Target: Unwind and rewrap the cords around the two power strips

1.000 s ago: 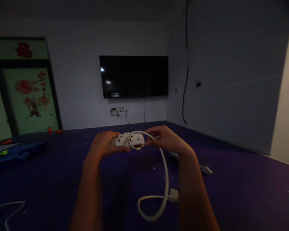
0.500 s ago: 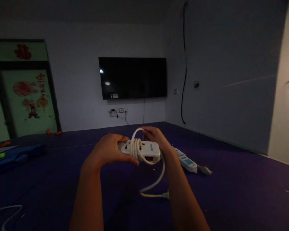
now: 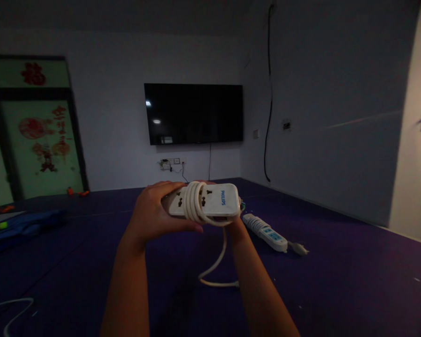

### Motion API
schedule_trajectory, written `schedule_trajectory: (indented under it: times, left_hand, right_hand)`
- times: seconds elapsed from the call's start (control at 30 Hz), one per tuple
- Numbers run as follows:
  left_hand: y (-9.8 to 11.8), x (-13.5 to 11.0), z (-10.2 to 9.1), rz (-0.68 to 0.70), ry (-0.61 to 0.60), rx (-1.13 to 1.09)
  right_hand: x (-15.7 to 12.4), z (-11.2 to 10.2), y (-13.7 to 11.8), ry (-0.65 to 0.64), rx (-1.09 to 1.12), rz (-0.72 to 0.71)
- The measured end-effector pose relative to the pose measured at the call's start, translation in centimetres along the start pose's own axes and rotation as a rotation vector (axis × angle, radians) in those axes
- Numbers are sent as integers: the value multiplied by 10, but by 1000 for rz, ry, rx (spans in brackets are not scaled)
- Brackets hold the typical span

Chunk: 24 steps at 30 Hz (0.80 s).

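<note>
A white power strip (image 3: 219, 199) marked PHILIPS is held up in front of me, its sockets facing up and toward me. Its white cord (image 3: 193, 201) is wound several times around the middle. My left hand (image 3: 154, 213) is closed around the strip's left end, thumb along the near side. My right hand (image 3: 236, 227) is behind and under the strip's right end; its fingers are mostly hidden. From below the strip the loose cord hangs down to the purple surface, its end partly behind my right forearm.
To the right on the purple surface (image 3: 337, 281) lies a second power strip (image 3: 274, 238), cord wrapped, its plug (image 3: 298, 248) beside it. A thin white cable (image 3: 19, 302) lies front left. Blue cloth (image 3: 35, 223) lies farther left. A television (image 3: 194, 114) hangs on the wall.
My right hand has gone from above the strip's far side to behind and beneath it, carrying the cord round. The strip has tilted toward me, and the loose cord has shortened slightly.
</note>
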<state>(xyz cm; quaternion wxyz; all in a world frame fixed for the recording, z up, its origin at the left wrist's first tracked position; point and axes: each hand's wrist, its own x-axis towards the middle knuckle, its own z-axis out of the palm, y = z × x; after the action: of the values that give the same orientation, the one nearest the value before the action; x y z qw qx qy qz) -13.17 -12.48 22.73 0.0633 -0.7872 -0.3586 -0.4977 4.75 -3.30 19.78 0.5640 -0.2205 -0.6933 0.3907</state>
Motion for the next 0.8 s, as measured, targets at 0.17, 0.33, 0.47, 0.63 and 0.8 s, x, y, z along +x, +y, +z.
schedule_trajectory:
  times: [0.17, 0.33, 0.47, 0.63, 0.8]
  left_hand:
    - [-8, 4, 10, -47, 210, -133]
    - [-19, 10, 20, -194, 510, -104]
    - [-28, 9, 20, -435, 702, 169]
    - [-41, 5, 15, -702, 803, 402]
    - [-51, 1, 15, -831, 750, 544]
  right_hand:
    - [6, 6, 8, 155, -148, -208]
    - [0, 11, -1, 19, -370, -172]
    - [-5, 20, -10, -116, -503, -28]
    - [-7, 41, -12, -211, -539, 171]
    - [-12, 70, -18, -156, -822, 67]
